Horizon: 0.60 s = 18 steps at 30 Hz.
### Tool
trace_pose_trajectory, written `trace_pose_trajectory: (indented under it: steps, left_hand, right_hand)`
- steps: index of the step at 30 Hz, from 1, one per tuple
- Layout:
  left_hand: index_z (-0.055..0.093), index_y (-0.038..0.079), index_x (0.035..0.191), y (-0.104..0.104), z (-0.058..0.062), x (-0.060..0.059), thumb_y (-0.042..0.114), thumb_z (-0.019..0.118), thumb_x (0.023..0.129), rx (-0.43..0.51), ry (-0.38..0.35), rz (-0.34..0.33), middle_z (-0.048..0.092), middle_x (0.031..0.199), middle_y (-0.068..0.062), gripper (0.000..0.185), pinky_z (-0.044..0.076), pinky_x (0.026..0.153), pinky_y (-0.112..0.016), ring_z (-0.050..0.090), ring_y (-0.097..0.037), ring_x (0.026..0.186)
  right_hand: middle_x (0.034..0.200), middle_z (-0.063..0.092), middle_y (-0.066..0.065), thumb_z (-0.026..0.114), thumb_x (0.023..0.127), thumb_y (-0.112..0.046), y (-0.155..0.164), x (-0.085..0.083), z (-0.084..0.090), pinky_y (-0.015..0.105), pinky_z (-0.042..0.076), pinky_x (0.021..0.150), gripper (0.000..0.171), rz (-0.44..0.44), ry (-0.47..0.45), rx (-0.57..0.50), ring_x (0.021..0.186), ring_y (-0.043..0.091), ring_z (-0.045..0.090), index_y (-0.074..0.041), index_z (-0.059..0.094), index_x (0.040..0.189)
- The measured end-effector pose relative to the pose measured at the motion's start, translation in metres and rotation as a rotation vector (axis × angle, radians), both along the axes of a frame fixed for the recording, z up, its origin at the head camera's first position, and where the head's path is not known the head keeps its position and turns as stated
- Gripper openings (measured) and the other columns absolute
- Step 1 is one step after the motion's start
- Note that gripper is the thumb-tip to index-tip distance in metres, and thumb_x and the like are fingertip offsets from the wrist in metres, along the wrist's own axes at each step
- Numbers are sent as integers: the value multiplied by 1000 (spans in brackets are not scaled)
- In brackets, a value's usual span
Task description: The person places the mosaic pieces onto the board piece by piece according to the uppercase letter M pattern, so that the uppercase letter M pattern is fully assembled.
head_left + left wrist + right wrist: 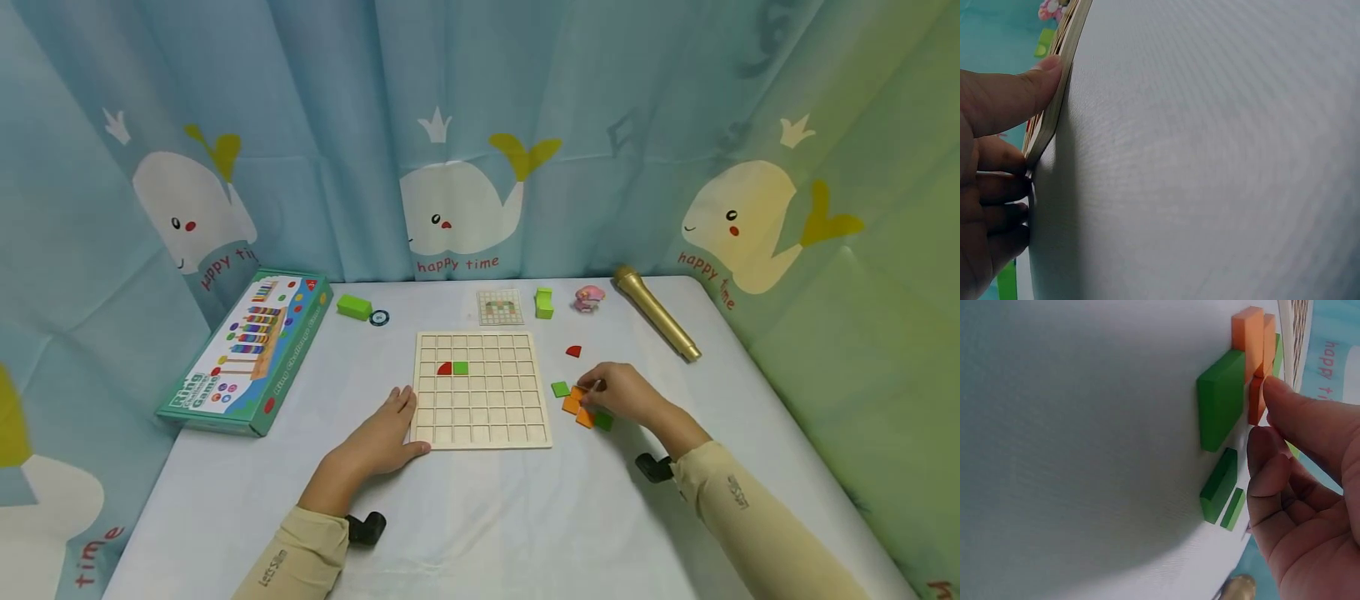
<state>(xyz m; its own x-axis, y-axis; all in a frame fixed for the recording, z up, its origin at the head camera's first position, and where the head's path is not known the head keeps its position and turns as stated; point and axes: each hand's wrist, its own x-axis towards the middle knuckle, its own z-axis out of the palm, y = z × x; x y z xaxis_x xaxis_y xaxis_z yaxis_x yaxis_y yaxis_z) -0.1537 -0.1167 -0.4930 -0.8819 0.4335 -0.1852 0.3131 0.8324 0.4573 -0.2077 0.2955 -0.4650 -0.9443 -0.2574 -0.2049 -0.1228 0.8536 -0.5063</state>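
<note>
Orange tiles (576,404) meet right hand's (626,395) curled fingertips; left hand (386,437) lies flat against grid board (482,388) on white table (480,517), whale curtains (465,133) behind.

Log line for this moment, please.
left hand: flat on table, touching wooden grid board | right hand: pinching orange tile among loose tiles | board: red and green pieces placed

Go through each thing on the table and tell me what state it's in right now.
Wooden grid board: flat, two cells filled, red quarter-round and green square.
Left hand: open, steadying the board's edge.
Right hand: fingertips on an orange square tile.
Boxed ring game: closed, lying flat.
Gold microphone: lying flat.
</note>
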Motion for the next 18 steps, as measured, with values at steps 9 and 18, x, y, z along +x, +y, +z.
trace_pose_trajectory:
  steps: [9,18]
  left_hand:
    - [25,-9,155,-1,-4,-3,41,70,95,-13,-9,-3,18,164,-23,90,22,120,-47,11,-36,152]
    - [25,-10,154,-1,-3,-2,40,70,95,3,-11,0,19,163,-24,90,22,120,-47,12,-37,152]
  right_hand:
    - [97,68,5,77,89,-7,-2,0,-2,32,53,72,26,23,9,11,85,20,59,-1,74,114]
    - [94,65,4,77,88,-5,-5,-1,-2,33,53,73,23,19,11,7,82,20,57,-2,73,110]
